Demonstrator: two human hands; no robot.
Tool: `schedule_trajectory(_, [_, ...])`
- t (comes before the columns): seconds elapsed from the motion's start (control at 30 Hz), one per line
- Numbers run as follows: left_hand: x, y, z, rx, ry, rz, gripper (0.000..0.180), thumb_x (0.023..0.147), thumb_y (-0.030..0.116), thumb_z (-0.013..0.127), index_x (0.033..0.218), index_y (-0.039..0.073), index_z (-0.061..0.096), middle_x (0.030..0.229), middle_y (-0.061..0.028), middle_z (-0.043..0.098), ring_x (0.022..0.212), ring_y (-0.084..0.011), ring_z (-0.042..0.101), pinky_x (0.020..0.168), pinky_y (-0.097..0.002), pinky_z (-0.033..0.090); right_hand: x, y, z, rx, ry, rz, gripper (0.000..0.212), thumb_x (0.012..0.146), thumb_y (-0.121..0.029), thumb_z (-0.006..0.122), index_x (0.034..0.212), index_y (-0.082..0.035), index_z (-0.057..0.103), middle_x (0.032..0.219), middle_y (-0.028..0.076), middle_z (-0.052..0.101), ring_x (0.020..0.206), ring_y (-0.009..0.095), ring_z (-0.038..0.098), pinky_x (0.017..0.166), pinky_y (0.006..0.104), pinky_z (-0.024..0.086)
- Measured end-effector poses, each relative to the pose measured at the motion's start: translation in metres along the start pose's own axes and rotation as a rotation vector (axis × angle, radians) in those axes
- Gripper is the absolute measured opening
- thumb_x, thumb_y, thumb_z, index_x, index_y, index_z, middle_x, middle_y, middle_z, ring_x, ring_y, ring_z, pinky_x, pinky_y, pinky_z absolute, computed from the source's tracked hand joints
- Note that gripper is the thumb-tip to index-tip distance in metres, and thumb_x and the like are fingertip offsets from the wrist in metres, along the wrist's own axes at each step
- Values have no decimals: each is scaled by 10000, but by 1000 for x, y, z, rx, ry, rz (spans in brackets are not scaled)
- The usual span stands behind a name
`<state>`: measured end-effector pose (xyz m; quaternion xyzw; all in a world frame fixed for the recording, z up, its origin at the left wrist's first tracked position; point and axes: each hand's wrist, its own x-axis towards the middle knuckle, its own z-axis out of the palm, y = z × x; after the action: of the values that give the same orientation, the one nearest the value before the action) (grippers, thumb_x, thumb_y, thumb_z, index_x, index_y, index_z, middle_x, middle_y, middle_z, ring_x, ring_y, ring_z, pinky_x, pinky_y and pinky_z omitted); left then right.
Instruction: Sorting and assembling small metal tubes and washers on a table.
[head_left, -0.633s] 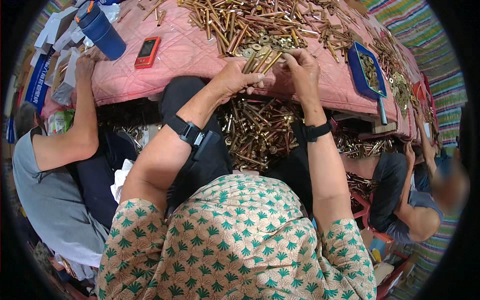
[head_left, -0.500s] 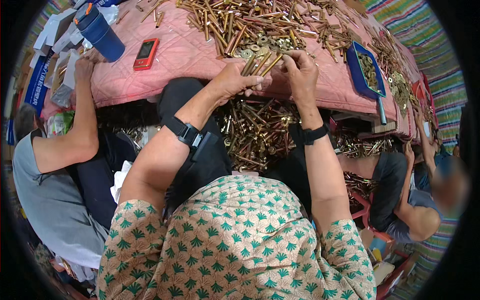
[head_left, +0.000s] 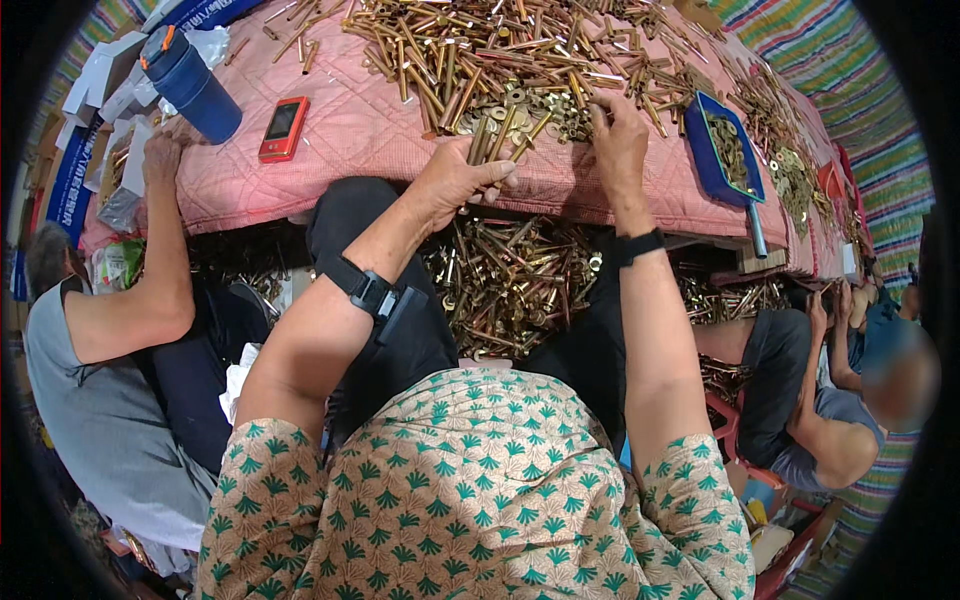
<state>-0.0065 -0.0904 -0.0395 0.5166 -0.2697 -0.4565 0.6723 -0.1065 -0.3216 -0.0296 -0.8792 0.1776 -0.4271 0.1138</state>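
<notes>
My left hand (head_left: pixel 462 184) is closed around several long brass-coloured bolts (head_left: pixel 482 142), which fan out above the fingers over the table's near edge. To its right, my right hand (head_left: pixel 622 146) is at the side of a small heap of hex nuts (head_left: pixel 570 122), its fingers curled down. Its fingertips are partly hidden, so what they pinch, if anything, does not show. Flat round washers (head_left: pixel 516 97) lie just beyond the bolts in my left hand. Behind them spreads a large pile of loose bolts (head_left: pixel 500 45).
A blue tray (head_left: pixel 712 165) of washers is on the right. On the left stand a red phone (head_left: pixel 284 130) and a blue tumbler (head_left: pixel 200 95). More bolts (head_left: pixel 510 280) lie below the table's edge, between my knees. Other people sit at both sides, near white boxes (head_left: pixel 105 75) on the left.
My right hand has left the bolts in my left hand and moved right to the nuts. My left hand still holds the bolts, slightly lower. The view has shifted a little.
</notes>
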Motion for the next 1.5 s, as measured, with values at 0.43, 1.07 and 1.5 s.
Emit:
schedule_trajectory(0.43, [0,0,-1,25,6,4,231,846,125,677,1005,-3,569,828,-89,663,585,-75,540,470,-183,393,19,36,0,295,41,339,251,800,-108,696,1022,1,647,774,85,653,663,174,608,632,314,505])
schedule_trajectory(1.07, [1,-13,0,218,-58,62,318,832,130,691,1109,-7,619,828,-42,645,650,-83,555,538,-201,442,-12,-5,-61,1160,-233,725,153,909,-131,621,1007,-13,616,878,74,665,754,164,669,680,287,561])
schedule_trajectory(1.5, [2,-15,4,341,-92,70,268,847,149,688,1065,1,639,835,-27,662,643,-52,551,541,-199,455,-20,6,-70,1075,-362,709,154,914,-167,620,949,-17,620,857,72,663,736,169,668,646,255,522])
